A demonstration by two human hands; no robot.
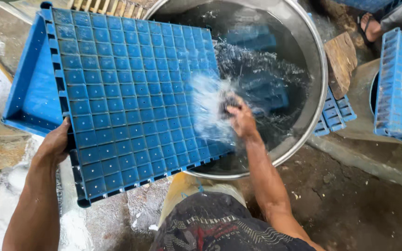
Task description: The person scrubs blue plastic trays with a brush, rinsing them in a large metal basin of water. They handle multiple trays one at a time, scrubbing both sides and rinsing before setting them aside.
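A large blue plastic crate is tilted bottom-up over the rim of a big metal basin full of water. My left hand grips the crate's near left edge. My right hand is closed on a dark scrubber at the crate's right side, where water is splashing up. More blue crate parts lie sunk in the basin's water.
Another blue crate stands at the right, and a smaller blue piece leans beside the basin. A wooden block rests by the rim. Another person's sandalled foot shows top right. The floor is wet concrete.
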